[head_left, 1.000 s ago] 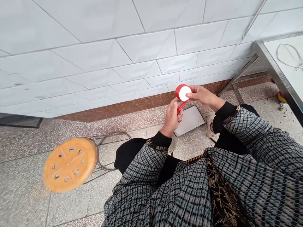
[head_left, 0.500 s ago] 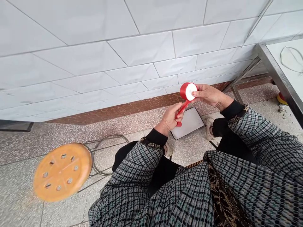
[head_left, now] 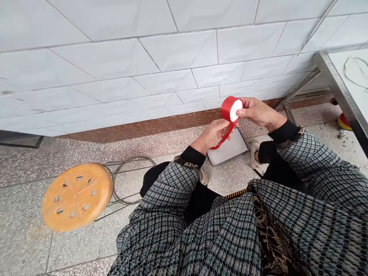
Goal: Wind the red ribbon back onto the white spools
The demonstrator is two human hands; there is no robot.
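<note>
A roll of red ribbon with a white centre sits in my right hand, whose fingertips press on its white face. A strip of the ribbon runs down from the roll and curves under my left hand. The fingers of that hand pinch the strip just below the roll. Both hands are held over my lap, above a white flat board with a dark edge, which lies on the floor.
White wall tiles rise directly ahead above a brown skirting band. An orange round stool stands on the left. A steel-edged table stands at the right, with a red and yellow object on the floor near its leg. My shoe rests beside the board.
The roll has moved slightly right and up and turned. The ribbon strip, straight before, now curves loosely under my left hand. The view has shifted slightly.
</note>
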